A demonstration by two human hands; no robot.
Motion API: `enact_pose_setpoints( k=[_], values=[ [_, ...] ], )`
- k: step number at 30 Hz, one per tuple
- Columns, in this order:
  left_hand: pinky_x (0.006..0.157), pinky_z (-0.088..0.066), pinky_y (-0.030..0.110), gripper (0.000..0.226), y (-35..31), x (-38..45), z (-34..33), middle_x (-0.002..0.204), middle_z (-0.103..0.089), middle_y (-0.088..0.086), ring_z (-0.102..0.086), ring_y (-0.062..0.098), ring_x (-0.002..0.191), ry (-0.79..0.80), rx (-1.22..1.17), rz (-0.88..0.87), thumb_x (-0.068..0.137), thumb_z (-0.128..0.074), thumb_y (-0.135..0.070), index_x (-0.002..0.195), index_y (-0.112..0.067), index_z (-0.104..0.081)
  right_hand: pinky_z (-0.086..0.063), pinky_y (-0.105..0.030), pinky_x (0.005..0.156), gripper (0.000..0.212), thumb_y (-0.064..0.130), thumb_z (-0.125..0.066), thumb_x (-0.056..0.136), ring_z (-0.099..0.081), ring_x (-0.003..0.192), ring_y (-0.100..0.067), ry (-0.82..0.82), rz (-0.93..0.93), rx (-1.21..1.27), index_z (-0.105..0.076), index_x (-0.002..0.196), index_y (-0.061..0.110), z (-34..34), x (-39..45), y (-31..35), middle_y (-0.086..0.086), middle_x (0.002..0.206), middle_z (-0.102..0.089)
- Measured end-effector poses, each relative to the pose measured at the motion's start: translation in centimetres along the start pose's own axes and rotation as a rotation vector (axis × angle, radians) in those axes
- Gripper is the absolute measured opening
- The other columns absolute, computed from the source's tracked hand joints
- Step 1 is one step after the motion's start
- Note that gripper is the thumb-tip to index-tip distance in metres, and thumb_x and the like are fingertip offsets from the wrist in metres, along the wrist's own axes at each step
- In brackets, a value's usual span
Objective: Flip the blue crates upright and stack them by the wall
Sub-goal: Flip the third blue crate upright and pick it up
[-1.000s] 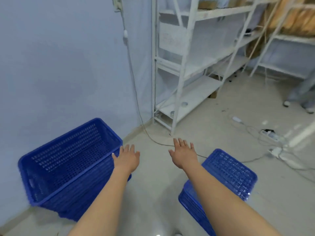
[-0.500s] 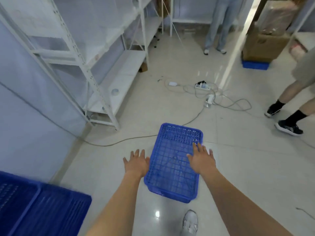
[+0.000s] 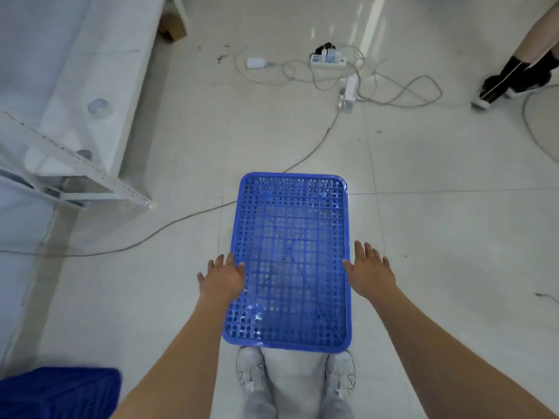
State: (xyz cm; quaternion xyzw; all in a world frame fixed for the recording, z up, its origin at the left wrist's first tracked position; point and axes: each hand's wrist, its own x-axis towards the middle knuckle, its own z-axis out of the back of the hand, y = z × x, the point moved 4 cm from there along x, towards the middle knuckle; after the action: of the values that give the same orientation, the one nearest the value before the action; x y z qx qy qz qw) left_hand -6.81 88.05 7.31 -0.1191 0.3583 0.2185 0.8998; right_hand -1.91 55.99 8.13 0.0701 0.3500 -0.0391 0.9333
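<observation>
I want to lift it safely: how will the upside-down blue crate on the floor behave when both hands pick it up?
The blue crate is perforated moulded plastic, so probably stiff and light for its size. Its wide flat shape makes rolling unlikely. The left hand and right hand flank its long sides, which should keep it balanced.

Bright, cool overhead light glares off the glossy floor (image 3: 393,182); edges bow, corners blur.

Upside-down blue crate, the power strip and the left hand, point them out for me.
upside-down blue crate (image 3: 290,252), head view, middle of its perforated bottom.
power strip (image 3: 328,61), head view, its white body.
left hand (image 3: 225,278), head view, back of the hand.
</observation>
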Motion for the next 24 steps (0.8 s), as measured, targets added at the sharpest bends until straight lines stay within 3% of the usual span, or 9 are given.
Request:
enact_pose_setpoints(
  k=[4, 6, 10, 13, 16, 18, 20, 22, 24],
  values=[
    [0.117, -0.020, 0.057, 0.064, 0.5, 9.9, -4.8, 0.164, -0.020, 0.009, -0.021, 0.032, 0.148, 0.005, -0.035, -0.003, 0.103, -0.025, -0.046, 0.159, -0.019, -0.010, -0.019, -0.048, 0.119, 0.065, 0.045, -0.026, 0.103, -0.015, 0.148, -0.032, 0.047, -0.125, 0.090, 0.000, 0.156, 0.019, -5.6, 8.0, -0.3, -0.012, 0.163, -0.001],
    [0.117, -0.022, 0.056, 0.067, 1.0, 13.7, -7.3, 0.163, -0.020, 0.012, -0.022, 0.036, 0.146, 0.007, -0.106, 0.031, 0.102, -0.031, -0.046, 0.159, -0.018, -0.008, -0.027, -0.050, 0.115, 0.059, 0.033, -0.030, 0.105, -0.017, 0.147, -0.035, 0.118, -0.168, 0.124, -0.003, 0.156, 0.017, -8.3, 11.3, -0.4, -0.014, 0.162, 0.000],
    [0.113, -0.032, 0.054, 0.077, 2.3, 19.2, -12.1, 0.161, -0.014, 0.020, -0.029, 0.044, 0.140, 0.039, -0.317, 0.159, 0.100, -0.044, -0.044, 0.158, -0.022, 0.001, -0.040, -0.047, 0.102, 0.063, 0.039, -0.043, 0.101, -0.043, 0.129, -0.043, 0.023, -0.351, 0.416, -0.022, 0.147, 0.002, -12.8, 16.8, -2.2, -0.029, 0.145, -0.038],
    [0.105, -0.040, 0.057, 0.092, 2.5, 20.9, -14.5, 0.158, -0.012, 0.021, -0.037, 0.048, 0.132, 0.012, -0.427, 0.217, 0.096, -0.050, -0.048, 0.155, -0.029, 0.017, -0.043, -0.042, 0.089, 0.071, 0.044, -0.043, 0.100, -0.050, 0.121, -0.042, 0.049, -0.453, 0.575, -0.019, 0.146, -0.004, -15.9, 19.2, -2.9, -0.030, 0.140, -0.044],
    [0.107, -0.034, 0.058, 0.092, 2.5, 20.9, -15.7, 0.156, -0.013, 0.017, -0.029, 0.042, 0.134, -0.032, -0.401, 0.232, 0.097, -0.046, -0.052, 0.153, -0.032, 0.024, -0.044, -0.039, 0.076, 0.063, 0.044, -0.045, 0.099, -0.057, 0.106, -0.040, -0.005, -0.466, 0.619, -0.031, 0.139, -0.003, -17.3, 20.2, -3.6, -0.027, 0.126, -0.054],
    [0.109, -0.032, 0.058, 0.091, 2.4, 20.6, -15.7, 0.157, -0.012, 0.015, -0.026, 0.040, 0.136, -0.049, -0.423, 0.230, 0.097, -0.046, -0.051, 0.152, -0.035, 0.024, -0.042, -0.035, 0.065, 0.056, 0.045, -0.047, 0.099, -0.058, 0.079, -0.033, -0.041, -0.473, 0.600, -0.047, 0.122, -0.006, -17.1, 20.3, -3.9, -0.022, 0.099, -0.062],
    [0.109, -0.032, 0.059, 0.091, 2.0, 20.7, -15.6, 0.159, -0.009, 0.016, -0.025, 0.041, 0.137, -0.032, -0.431, 0.230, 0.097, -0.047, -0.048, 0.153, -0.033, 0.023, -0.040, -0.031, 0.056, 0.046, 0.041, -0.047, 0.100, -0.049, 0.058, -0.025, -0.049, -0.462, 0.567, -0.054, 0.086, -0.002, -16.5, 20.0, -4.6, -0.013, 0.069, -0.055],
    [0.107, -0.037, 0.058, 0.092, 1.4, 20.7, -15.1, 0.160, -0.008, 0.016, -0.030, 0.045, 0.136, 0.014, -0.454, 0.227, 0.097, -0.050, -0.045, 0.154, -0.032, 0.021, -0.033, -0.029, 0.049, 0.047, 0.039, -0.046, 0.100, -0.045, 0.053, -0.022, -0.117, -0.451, 0.544, -0.046, 0.068, 0.005, -15.4, 19.2, -5.3, -0.010, 0.060, -0.050],
    [0.104, -0.043, 0.054, 0.093, 0.5, 20.8, -14.1, 0.160, -0.011, 0.018, -0.041, 0.045, 0.131, 0.079, -0.511, 0.204, 0.096, -0.053, -0.043, 0.155, -0.031, 0.017, -0.031, -0.029, 0.048, 0.044, 0.038, -0.046, 0.098, -0.048, 0.055, -0.023, -0.235, -0.457, 0.548, -0.047, 0.070, 0.004, -13.8, 17.7, -5.9, -0.008, 0.061, -0.050]
  ],
)
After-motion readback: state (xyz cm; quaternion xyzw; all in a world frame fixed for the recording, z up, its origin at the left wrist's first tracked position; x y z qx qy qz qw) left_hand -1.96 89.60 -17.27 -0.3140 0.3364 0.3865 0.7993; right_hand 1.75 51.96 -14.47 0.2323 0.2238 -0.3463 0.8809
